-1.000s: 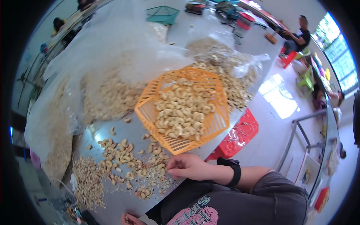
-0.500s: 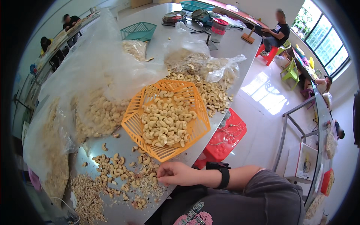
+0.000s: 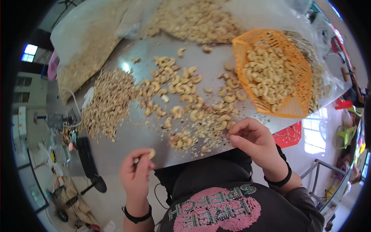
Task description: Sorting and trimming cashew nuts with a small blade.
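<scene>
My left hand (image 3: 135, 174) is at the near edge of the metal table (image 3: 127, 139), fingers closed on a single cashew nut (image 3: 151, 154). My right hand (image 3: 253, 141) rests at the table's edge to the right, fingers curled, fingertips touching the loose cashews (image 3: 185, 100) spread over the table's middle; whether it holds one I cannot tell. An orange mesh basket (image 3: 297, 110) full of cashews stands beyond my right hand. A heap of small broken pieces and skins (image 3: 110, 102) lies to the left.
Large clear plastic bags of cashews (image 3: 193, 19) lie along the far side, another bag (image 3: 83, 58) at the far left. A black tool (image 3: 87, 158) sits at the left edge. A red stool (image 3: 288, 135) stands on the floor right. A person sits far right.
The view has swung down and left toward the near table edge. My left hand has come into view holding a cashew; my right hand stays at the scattered nuts.
</scene>
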